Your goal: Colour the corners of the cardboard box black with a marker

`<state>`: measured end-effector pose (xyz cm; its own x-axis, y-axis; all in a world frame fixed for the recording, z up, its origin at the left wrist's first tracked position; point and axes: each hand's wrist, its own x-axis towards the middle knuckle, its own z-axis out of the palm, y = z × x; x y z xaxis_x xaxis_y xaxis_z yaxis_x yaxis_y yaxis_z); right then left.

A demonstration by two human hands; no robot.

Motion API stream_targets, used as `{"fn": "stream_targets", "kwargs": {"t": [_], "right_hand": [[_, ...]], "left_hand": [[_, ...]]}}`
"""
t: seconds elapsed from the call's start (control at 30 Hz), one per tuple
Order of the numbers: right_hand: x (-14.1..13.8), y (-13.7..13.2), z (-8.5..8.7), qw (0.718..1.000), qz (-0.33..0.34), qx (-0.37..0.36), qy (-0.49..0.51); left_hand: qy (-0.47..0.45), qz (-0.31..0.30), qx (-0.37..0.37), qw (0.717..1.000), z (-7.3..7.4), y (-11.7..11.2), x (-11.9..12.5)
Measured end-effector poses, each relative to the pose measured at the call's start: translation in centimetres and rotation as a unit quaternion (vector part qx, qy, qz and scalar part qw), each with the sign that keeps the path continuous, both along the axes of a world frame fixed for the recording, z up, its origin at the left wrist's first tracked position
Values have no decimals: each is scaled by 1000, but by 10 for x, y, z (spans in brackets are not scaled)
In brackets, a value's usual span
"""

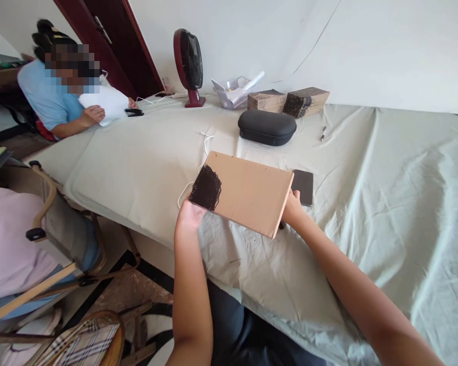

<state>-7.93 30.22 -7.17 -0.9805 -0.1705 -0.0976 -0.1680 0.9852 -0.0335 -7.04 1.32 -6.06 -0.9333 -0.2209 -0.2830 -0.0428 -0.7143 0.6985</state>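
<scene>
I hold a flat brown cardboard box [248, 193] above the cloth-covered table [145, 168]; a black scribbled patch covers its left corner. My left hand [189, 216] grips the box's left end from below, fingers hidden behind it. My right hand [292, 208] grips the right end, its fingers curled around the edge. A dark flat phone or tablet [303, 185] lies on the cloth just behind the box's right end, and a white cable [206, 145] runs under the box.
A black oval case [267, 127], two scribbled cardboard boxes [288, 100], a pen [322, 133], a clear tub [232, 91] and a red fan [189, 66] sit further back. A person in blue [53, 96] sits at the far left with papers. Chairs [61, 229] stand left.
</scene>
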Motion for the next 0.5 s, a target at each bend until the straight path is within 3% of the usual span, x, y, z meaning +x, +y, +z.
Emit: {"fn": "stream_targets", "kwargs": {"t": [0.17, 0.27, 0.33, 0.4, 0.47, 0.5], "right_hand": [[-5, 7, -1, 999, -30, -40, 4], [-11, 15, 1, 981, -79, -177, 12], [-15, 20, 5, 934, -114, -338, 14], [-18, 25, 12, 860, -125, -495, -18], [-17, 28, 20, 791, -113, -596, -84], [-15, 30, 24, 769, -102, -620, -117]], "left_hand": [[23, -13, -19, 999, 4, -1, 4], [54, -43, -23, 997, 5, -1, 4], [65, -62, -24, 996, 7, 0, 5], [61, -47, -23, 997, 9, 1, 5], [47, -16, -22, 999, 11, 2, 6], [39, -8, -22, 999, 12, 3, 7]]}}
